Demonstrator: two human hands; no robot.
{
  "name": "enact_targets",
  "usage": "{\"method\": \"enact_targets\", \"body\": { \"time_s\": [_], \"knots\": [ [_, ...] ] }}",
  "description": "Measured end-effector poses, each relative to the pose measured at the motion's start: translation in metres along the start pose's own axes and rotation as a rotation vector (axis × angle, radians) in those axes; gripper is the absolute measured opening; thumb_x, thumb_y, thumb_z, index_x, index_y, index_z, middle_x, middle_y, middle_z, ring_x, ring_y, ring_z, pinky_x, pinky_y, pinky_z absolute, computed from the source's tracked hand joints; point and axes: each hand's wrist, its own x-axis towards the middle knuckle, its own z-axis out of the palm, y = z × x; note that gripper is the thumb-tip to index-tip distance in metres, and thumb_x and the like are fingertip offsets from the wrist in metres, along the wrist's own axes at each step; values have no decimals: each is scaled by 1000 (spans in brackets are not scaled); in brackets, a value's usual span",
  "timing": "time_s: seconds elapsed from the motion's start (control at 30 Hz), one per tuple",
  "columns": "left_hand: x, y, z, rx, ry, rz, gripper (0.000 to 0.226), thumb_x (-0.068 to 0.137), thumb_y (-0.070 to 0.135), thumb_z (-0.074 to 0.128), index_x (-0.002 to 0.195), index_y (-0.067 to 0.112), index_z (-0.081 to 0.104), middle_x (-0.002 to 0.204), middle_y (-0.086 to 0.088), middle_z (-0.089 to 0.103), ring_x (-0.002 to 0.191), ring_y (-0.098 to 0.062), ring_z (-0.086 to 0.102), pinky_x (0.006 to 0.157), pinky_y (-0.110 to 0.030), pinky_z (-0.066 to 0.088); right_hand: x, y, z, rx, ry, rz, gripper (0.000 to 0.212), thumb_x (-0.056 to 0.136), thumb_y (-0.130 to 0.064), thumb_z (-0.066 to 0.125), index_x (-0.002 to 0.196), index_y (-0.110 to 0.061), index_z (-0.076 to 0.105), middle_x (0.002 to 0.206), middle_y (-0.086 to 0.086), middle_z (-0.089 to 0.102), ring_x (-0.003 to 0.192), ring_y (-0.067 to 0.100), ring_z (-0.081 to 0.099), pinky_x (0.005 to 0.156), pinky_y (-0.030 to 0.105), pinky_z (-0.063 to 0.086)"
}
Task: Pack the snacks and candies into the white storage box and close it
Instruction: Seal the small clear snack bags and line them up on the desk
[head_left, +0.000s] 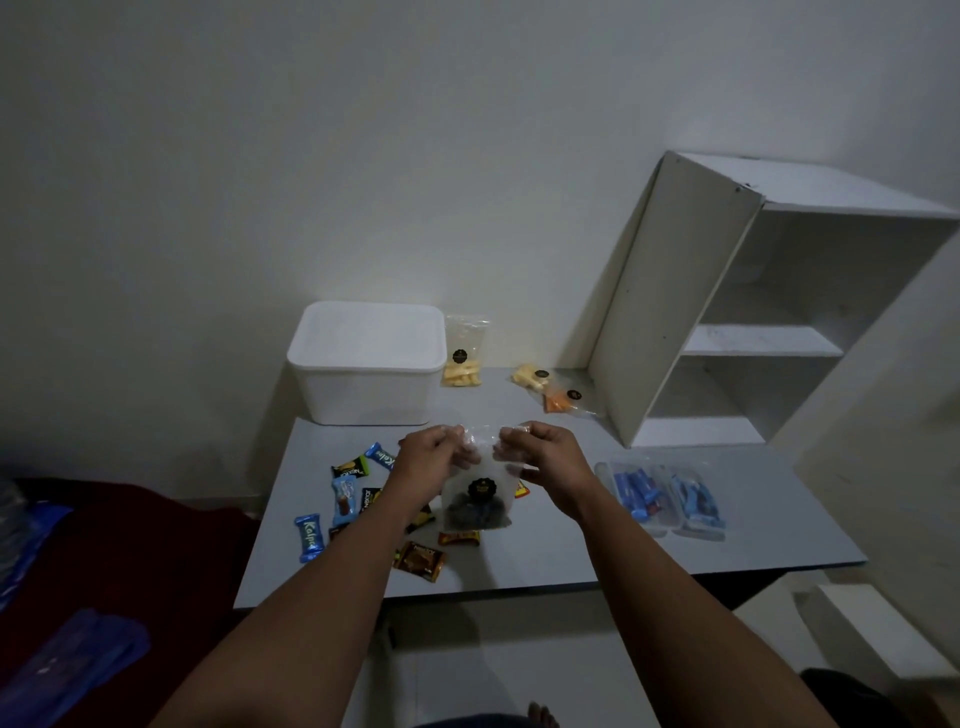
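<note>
Two hands' grip pinching crinkly clear pouch (475, 499), left hand (435, 454), right hand (545, 457), lidded smooth white box (366, 364)

Head view, down over table (727, 530)

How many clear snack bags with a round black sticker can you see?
4: one held in both hands, one standing beside the white box, two lying near the shelf.

2 bare forearms, no sleeves showing; left grip (434, 457) and right grip (545, 457) ungloved.
</note>
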Motion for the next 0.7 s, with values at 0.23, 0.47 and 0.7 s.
{"method": "enact_targets", "body": {
  "time_s": [0.23, 0.47, 0.7],
  "knots": [
    [-1, -6, -3, 3, -48, -15, 23, 100, 29, 59, 97, 13, 75, 83, 1, 80, 75, -10, 73, 74, -27, 59, 2, 2, 6, -89, -60, -38, 11, 92, -15, 73, 86, -7, 68, 85, 13, 72, 79, 20, 71, 71, 30, 56],
    [6, -13, -9, -4, 91, -2, 13, 93, 21, 69, 88, 11, 77, 82, -7, 77, 74, -15, 70, 72, -32, 59, 2, 9, 11, -34, -52, 8, 19, 94, -20, 71, 103, -3, 76, 98, 14, 78, 90, 25, 74, 76, 32, 58],
    [5, -12, -11, -68, 80, -59, 34, 104, 26, 50, 94, 5, 75, 88, -12, 77, 82, -24, 73, 78, -35, 58, 6, 12, 11, 20, 61, 30, 12, 95, -14, 68, 96, -7, 77, 85, 7, 76, 74, 20, 69, 65, 28, 55]
  ]
}}
